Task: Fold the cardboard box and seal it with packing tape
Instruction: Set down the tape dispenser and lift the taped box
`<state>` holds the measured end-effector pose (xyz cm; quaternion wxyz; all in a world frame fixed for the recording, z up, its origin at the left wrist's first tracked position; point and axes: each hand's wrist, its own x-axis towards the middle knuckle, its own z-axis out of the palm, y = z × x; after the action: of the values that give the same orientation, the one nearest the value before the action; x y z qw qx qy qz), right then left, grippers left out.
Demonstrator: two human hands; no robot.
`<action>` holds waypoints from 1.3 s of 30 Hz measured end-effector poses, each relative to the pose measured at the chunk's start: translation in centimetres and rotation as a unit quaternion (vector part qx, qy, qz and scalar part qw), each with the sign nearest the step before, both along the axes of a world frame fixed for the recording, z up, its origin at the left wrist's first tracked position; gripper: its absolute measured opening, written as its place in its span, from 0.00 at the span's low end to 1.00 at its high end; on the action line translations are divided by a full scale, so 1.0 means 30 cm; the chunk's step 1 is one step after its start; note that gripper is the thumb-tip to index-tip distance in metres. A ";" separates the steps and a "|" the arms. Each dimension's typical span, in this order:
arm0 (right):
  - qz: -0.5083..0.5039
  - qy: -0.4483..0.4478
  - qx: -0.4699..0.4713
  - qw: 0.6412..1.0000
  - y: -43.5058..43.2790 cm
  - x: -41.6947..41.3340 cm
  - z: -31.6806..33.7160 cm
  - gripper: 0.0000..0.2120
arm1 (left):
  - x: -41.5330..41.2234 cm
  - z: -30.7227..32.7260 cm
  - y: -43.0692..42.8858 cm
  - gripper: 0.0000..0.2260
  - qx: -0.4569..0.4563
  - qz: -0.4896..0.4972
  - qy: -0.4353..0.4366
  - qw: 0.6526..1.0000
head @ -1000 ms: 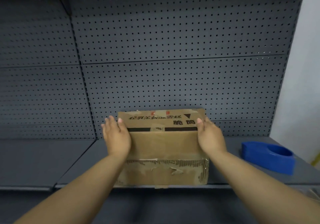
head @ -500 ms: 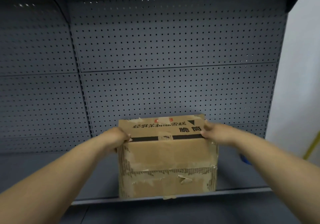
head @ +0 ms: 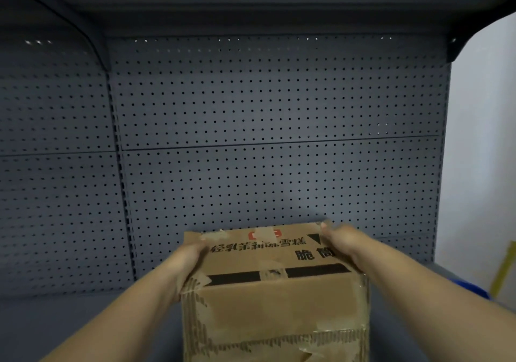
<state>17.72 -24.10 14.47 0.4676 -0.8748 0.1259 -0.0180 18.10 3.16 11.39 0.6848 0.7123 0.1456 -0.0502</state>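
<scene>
A worn brown cardboard box with black printed characters and old tape scraps stands at the bottom centre on the grey shelf. Its top flap is folded down, and a dark slit runs along the flap's front edge. My left hand grips the box's upper left edge. My right hand grips the upper right edge near the far corner. A sliver of the blue tape dispenser shows behind my right forearm.
A dark grey pegboard wall rises right behind the box, with a shelf overhang above. A pale wall and a yellow stick are at the right.
The box has come closer and higher in view as the camera tilted up. Both hands shifted from the sides to the top edges. The blue dispenser is now almost hidden.
</scene>
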 end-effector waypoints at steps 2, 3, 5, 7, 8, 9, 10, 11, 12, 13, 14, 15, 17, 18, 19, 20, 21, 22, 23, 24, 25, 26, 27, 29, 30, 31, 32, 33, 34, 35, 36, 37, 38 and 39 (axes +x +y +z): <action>-0.017 -0.027 0.032 0.999 -0.002 -0.025 -0.022 0.18 | -0.029 0.006 0.010 0.17 -0.013 0.001 -0.017 1.000; -0.021 -0.055 0.050 0.997 -0.010 -0.039 -0.036 0.18 | -0.049 0.013 0.019 0.16 -0.014 0.007 -0.041 0.999; -0.025 -0.148 0.070 0.986 -0.026 -0.076 -0.069 0.15 | -0.091 0.030 0.033 0.14 -0.002 0.031 -0.109 0.994; -0.042 -0.232 0.055 0.970 -0.031 -0.135 -0.087 0.20 | -0.144 0.055 0.040 0.13 -0.004 0.040 -0.172 0.984; -0.053 -0.269 0.052 0.960 -0.033 -0.156 -0.099 0.23 | -0.170 0.064 0.043 0.14 0.006 0.049 -0.202 0.978; -0.056 -0.308 0.060 0.948 -0.034 -0.180 -0.106 0.25 | -0.194 0.071 0.045 0.17 0.041 0.059 -0.241 0.968; -0.053 -0.335 0.080 0.937 -0.039 -0.193 -0.116 0.26 | -0.218 0.075 0.044 0.20 0.097 0.069 -0.282 0.952; -0.042 -0.354 0.102 0.929 -0.041 -0.211 -0.121 0.27 | -0.234 0.075 0.041 0.23 0.144 0.080 -0.320 0.933; -0.034 -0.359 0.110 0.926 -0.048 -0.219 -0.131 0.30 | -0.246 0.068 0.036 0.25 0.167 0.082 -0.349 0.918; -0.027 -0.356 0.107 0.928 -0.059 -0.221 -0.145 0.33 | -0.245 0.050 0.036 0.27 0.169 0.075 -0.361 0.914; -0.021 -0.342 0.098 0.934 -0.071 -0.222 -0.158 0.35 | -0.235 0.025 0.040 0.28 0.164 0.059 -0.356 0.918; -0.011 -0.323 0.086 0.942 -0.085 -0.211 -0.175 0.38 | -0.217 -0.006 0.045 0.30 0.157 0.037 -0.341 0.926; 0.019 -0.267 0.060 0.962 -0.091 -0.196 -0.191 0.39 | -0.183 -0.068 0.056 0.28 0.159 -0.010 -0.301 0.940; 0.034 -0.233 0.061 0.970 -0.086 -0.185 -0.200 0.39 | -0.168 -0.089 0.056 0.27 0.166 -0.016 -0.275 0.947; 0.046 -0.206 0.073 0.975 -0.073 -0.175 -0.200 0.37 | -0.154 -0.101 0.048 0.28 0.162 -0.014 -0.253 0.954; 0.041 -0.184 0.103 0.977 -0.055 -0.168 -0.194 0.36 | -0.133 -0.108 0.042 0.29 0.140 0.004 -0.231 0.963; 0.020 -0.168 0.145 0.975 -0.040 -0.147 -0.192 0.37 | -0.117 -0.105 0.033 0.31 0.111 0.028 -0.215 0.970; -0.014 -0.156 0.182 0.971 -0.028 -0.126 -0.184 0.38 | -0.098 -0.100 0.027 0.32 0.092 0.054 -0.204 0.973; -0.048 -0.146 0.204 0.967 -0.020 -0.104 -0.174 0.41 | -0.077 -0.095 0.024 0.32 0.087 0.069 -0.200 0.974; -0.072 -0.138 0.207 0.966 -0.014 -0.084 -0.163 0.43 | -0.060 -0.088 0.019 0.33 0.096 0.074 -0.197 0.973; -0.083 -0.136 0.194 0.968 -0.015 -0.057 -0.160 0.43 | -0.047 -0.081 0.014 0.31 0.108 0.073 -0.194 0.972; -0.092 -0.127 0.170 0.973 -0.012 -0.046 -0.155 0.41 | -0.043 -0.072 0.003 0.29 0.111 0.074 -0.188 0.973; -0.100 -0.119 0.147 0.977 -0.011 -0.035 -0.152 0.37 | -0.042 -0.063 -0.012 0.27 0.108 0.078 -0.173 0.976; -0.115 -0.106 0.115 0.981 -0.012 -0.011 -0.163 0.34 | -0.036 -0.057 -0.036 0.27 0.115 0.094 -0.156 0.977; -0.119 -0.102 0.106 0.982 -0.007 -0.009 -0.163 0.34 | -0.028 -0.057 -0.042 0.27 0.136 0.105 -0.159 0.972; -0.121 -0.104 0.100 0.982 -0.007 -0.001 -0.169 0.34 | -0.029 -0.057 -0.047 0.26 0.163 0.115 -0.164 0.966; -0.123 -0.107 0.093 0.982 0.000 -0.001 -0.169 0.33 | -0.027 -0.061 -0.047 0.25 0.185 0.126 -0.167 0.960; -0.122 -0.112 0.088 0.982 0.003 0.000 -0.173 0.32 | -0.027 -0.066 -0.042 0.25 0.198 0.131 -0.165 0.957; -0.125 -0.118 0.088 0.981 0.007 -0.003 -0.176 0.30 | -0.029 -0.071 -0.036 0.25 0.211 0.134 -0.163 0.955; -0.125 -0.125 0.087 0.980 0.009 -0.008 -0.180 0.29 | -0.037 -0.072 -0.031 0.25 0.223 0.131 -0.159 0.953; -0.127 -0.130 0.090 0.979 0.010 -0.017 -0.187 0.29 | -0.045 -0.075 -0.024 0.25 0.237 0.128 -0.158 0.950; -0.125 -0.136 0.090 0.979 0.014 -0.033 -0.189 0.28 | -0.054 -0.077 -0.015 0.26 0.248 0.124 -0.156 0.948; -0.124 -0.143 0.090 0.978 0.019 -0.046 -0.195 0.28 | -0.063 -0.080 -0.007 0.25 0.259 0.119 -0.156 0.946; -0.121 -0.145 0.090 0.978 0.022 -0.058 -0.202 0.28 | -0.074 -0.084 0.002 0.25 0.261 0.114 -0.152 0.947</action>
<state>15.98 -23.44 8.42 0.5520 -0.7953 0.1630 -0.1902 15.89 3.21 8.87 0.4905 0.8437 0.1281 0.1765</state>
